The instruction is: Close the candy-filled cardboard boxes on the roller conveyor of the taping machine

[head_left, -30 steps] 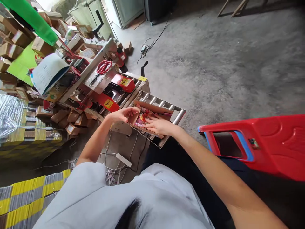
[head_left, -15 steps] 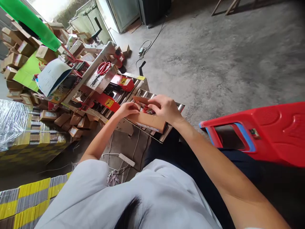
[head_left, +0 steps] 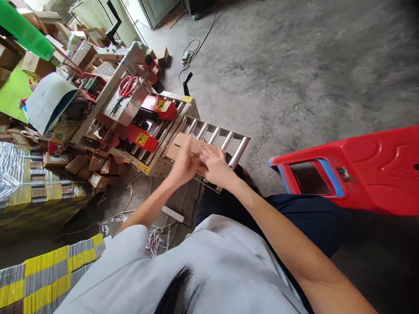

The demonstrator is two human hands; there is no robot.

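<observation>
Grey concrete floor (head_left: 310, 74) spreads wide and bare to the right and ahead, with only a black cable (head_left: 193, 48) trailing across it near the top. At the middle stands a short roller conveyor (head_left: 225, 141) whose far end stops at a bare metal edge, beyond which the floor lies open. A red plastic stool (head_left: 360, 170) sits to the right, well apart from the rollers, leaving a free strip of floor between them. To the left the room is crowded: a taping machine (head_left: 144, 126) with red guards joins the rollers, red scissors (head_left: 126, 87) lie on its top plate, and small cardboard boxes (head_left: 88, 163) are heaped on the floor under it. Yellow and grey stacks (head_left: 42, 270) fill the lower left corner.

A flat brown carton (head_left: 178, 148) rests on the rollers at the machine's mouth, its top flaps down. The left hand (head_left: 183, 163) lies on the near part of the carton, fingers stretched out flat and together, pressing on the cardboard and gripping nothing; it is slightly blurred. The right hand (head_left: 212, 165) lies just beside it, touching it, palm down with fingers loosely spread over the carton's near right edge and the rollers. Neither hand holds anything.
</observation>
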